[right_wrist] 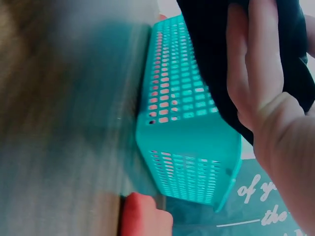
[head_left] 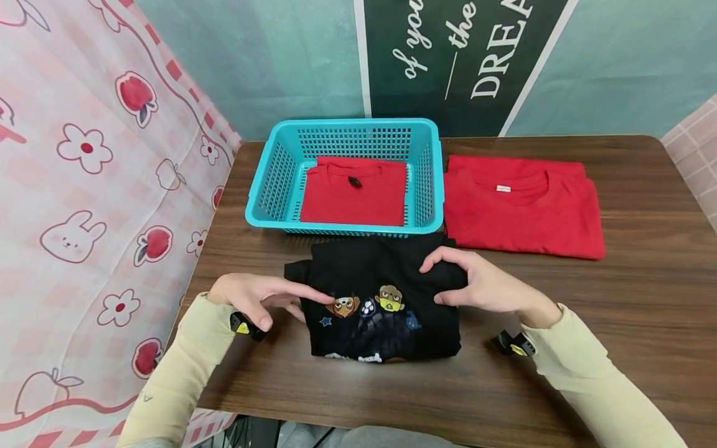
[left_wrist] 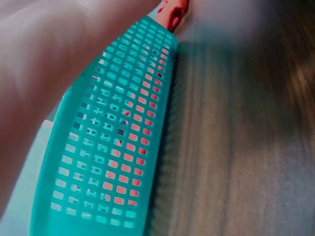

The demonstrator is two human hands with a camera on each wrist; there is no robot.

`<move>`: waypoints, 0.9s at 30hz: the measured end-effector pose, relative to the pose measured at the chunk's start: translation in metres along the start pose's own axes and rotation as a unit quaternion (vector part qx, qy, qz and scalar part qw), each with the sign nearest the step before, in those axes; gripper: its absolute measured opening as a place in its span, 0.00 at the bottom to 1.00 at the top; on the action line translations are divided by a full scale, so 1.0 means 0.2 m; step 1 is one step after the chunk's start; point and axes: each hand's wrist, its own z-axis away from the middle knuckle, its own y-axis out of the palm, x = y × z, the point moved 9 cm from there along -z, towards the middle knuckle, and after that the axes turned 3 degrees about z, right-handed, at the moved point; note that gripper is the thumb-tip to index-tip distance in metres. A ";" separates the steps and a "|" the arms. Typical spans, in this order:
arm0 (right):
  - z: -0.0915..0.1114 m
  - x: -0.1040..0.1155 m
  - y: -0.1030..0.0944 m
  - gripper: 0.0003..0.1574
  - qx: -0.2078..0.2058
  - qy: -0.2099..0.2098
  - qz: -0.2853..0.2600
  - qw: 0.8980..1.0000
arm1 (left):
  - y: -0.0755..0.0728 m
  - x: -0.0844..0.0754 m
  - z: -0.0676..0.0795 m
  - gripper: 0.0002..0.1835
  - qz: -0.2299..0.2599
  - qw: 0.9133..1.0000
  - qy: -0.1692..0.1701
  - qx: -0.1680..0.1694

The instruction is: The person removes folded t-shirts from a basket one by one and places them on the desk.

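Observation:
A folded black T-shirt (head_left: 375, 298) with cartoon prints lies between both hands in the head view, in front of the basket. My left hand (head_left: 260, 298) is at its left side, index finger stretched onto the cloth by a printed face. The thumb stays apart from the shirt, and other fingertips reach its left edge. On the opposite side, my right hand (head_left: 484, 283) grips the shirt's right part. In the right wrist view, the right hand's fingers (right_wrist: 261, 59) lie against the black cloth. The left wrist view shows the left hand only as a blurred part.
Behind the black shirt stands a turquoise basket (head_left: 260, 193) with a folded red T-shirt (head_left: 358, 199) inside. Another folded red T-shirt (head_left: 526, 211) lies right of the basket on the wooden table (head_left: 638, 298). A patterned curtain (head_left: 101, 205) hangs along the left side.

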 end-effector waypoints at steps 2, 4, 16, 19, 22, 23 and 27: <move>0.00 -0.01 0.03 0.27 0.016 0.004 0.003 1.000 | 0.00 0.02 0.00 0.45 0.007 1.000 -0.007 0.005; -0.01 -0.03 0.05 0.27 0.025 0.011 0.005 1.000 | -0.01 0.04 0.00 0.46 0.020 1.000 -0.013 0.002; -0.04 -0.15 0.10 0.26 0.045 0.072 -0.035 0.996 | -0.10 0.14 0.03 0.44 0.059 0.993 -0.052 -0.090; -0.05 -0.18 0.11 0.27 0.045 0.091 -0.032 0.994 | -0.15 0.19 0.04 0.41 0.051 0.984 -0.085 -0.145; -0.05 -0.21 0.11 0.27 0.040 0.109 -0.022 0.993 | -0.23 0.26 0.06 0.36 0.032 0.960 -0.145 -0.235; -0.05 -0.22 0.11 0.27 0.039 0.115 -0.022 0.992 | -0.25 0.28 0.07 0.33 0.027 0.949 -0.166 -0.265; -0.05 -0.25 0.10 0.27 0.036 0.137 -0.006 0.990 | -0.31 0.35 0.09 0.27 0.025 0.907 -0.227 -0.355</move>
